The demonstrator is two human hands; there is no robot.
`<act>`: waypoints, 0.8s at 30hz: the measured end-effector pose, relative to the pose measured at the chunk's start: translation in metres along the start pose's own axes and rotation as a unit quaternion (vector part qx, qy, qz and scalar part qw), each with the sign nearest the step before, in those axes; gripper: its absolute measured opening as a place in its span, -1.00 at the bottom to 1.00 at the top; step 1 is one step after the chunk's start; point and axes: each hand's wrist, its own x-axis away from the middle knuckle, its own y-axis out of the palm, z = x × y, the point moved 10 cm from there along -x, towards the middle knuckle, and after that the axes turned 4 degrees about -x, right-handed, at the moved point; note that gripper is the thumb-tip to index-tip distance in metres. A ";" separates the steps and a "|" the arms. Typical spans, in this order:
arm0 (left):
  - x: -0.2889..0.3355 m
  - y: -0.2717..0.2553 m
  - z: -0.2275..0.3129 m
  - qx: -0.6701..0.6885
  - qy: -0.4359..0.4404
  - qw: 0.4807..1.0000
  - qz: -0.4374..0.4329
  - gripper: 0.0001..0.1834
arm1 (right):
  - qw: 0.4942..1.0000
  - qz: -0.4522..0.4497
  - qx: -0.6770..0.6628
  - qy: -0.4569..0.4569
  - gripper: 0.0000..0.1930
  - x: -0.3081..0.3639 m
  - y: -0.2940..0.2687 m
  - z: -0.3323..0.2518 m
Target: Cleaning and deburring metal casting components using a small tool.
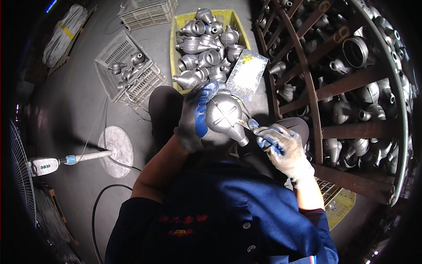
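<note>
In front of me a grey metal casting (223, 113), rounded with a raised cross of ribs and a short spout pointing down and right, is held over my lap. My left hand (198, 115), in a blue-and-grey work glove, grips its left side. My right hand (281, 148), in a whitish glove with blue fingertips, is closed around a thin flat tool (243, 125). Its tip meets or nearly meets the casting's right edge; the rest is hidden in the glove. Just beyond the casting, a scuffed metal sheet (247, 75) leans by a yellow crate.
The yellow crate (244, 31) is heaped with similar castings. A grey crate (104, 70) with a few castings stands left, another grey crate (147, 15) behind it. A rusty metal cage (313, 94) full of castings rises at right. A fan (44, 166) and cable (94, 211) lie left.
</note>
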 end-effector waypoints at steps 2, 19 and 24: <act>0.002 -0.002 0.012 -0.157 0.050 0.986 -0.019 -0.50 | 0.998 0.029 -0.051 -0.008 -0.68 0.000 -0.006 0.003; -0.005 0.006 0.018 -0.095 0.052 0.994 -0.014 -0.60 | 0.999 0.001 -0.037 0.005 -0.70 0.001 -0.004 0.003; -0.001 0.034 0.051 -0.315 0.182 0.928 -0.073 -0.60 | 0.976 0.057 -0.207 -0.037 -0.71 0.006 -0.010 0.022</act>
